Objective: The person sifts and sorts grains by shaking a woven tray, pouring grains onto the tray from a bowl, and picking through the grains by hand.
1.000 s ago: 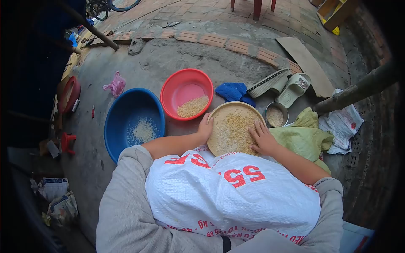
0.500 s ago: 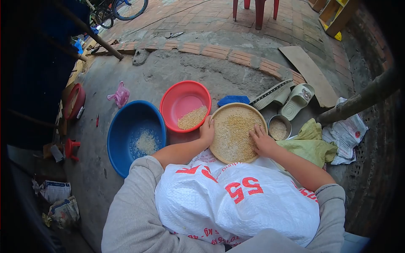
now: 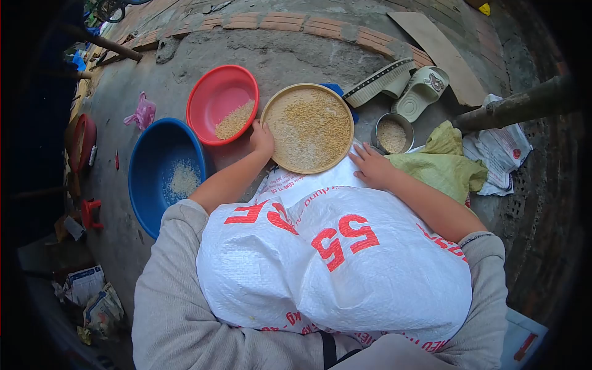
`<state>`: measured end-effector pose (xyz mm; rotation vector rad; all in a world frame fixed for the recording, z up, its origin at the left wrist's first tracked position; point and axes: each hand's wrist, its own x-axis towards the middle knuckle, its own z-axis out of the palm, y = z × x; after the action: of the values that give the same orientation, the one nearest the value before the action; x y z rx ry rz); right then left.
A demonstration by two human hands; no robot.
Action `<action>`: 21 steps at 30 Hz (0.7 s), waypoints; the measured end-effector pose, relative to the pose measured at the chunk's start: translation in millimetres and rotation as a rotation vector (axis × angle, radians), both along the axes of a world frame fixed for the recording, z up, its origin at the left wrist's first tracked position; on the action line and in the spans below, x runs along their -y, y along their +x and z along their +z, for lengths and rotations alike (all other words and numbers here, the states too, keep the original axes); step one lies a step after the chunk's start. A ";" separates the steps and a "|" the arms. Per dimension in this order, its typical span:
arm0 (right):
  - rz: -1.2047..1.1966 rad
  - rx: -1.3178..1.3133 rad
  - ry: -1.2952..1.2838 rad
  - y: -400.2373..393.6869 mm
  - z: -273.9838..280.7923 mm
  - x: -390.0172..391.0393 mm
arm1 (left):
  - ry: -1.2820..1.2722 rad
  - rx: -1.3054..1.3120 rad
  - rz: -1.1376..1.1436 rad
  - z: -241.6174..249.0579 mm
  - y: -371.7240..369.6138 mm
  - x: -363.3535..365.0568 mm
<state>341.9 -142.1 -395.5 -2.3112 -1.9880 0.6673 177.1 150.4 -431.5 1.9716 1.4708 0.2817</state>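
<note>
My left hand grips the near-left rim of the round winnowing tray, its fingers curled around the rim; the tray of grain lies on the concrete floor, just beside the red basin; my right hand rests on the white woven sack, fingers spread; I judge sorting is underway; next needs the right hand on the tray.

Tray between bowl and tin

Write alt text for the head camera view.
A person's left hand grips the rim of a round tray of grain, the right hand beside it on a white sack. A red bowl and a blue bowl hold grain nearby.
</note>
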 end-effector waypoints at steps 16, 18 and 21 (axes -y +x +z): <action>0.117 -0.254 -0.406 36.0 77.0 -18.1 | 0.247 -0.048 -1.057 44.2 52.7 16.0; 0.112 -0.216 -0.577 50.0 113.7 -45.4 | 0.250 -0.125 -1.152 59.8 70.8 3.7; 0.062 -0.094 -0.611 65.5 118.3 -102.2 | 0.315 -0.064 -1.094 58.9 85.9 -4.3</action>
<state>407.4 -39.9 -277.2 -2.4364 -2.0249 1.5421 263.1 154.7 -372.5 2.7268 0.2137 -0.0496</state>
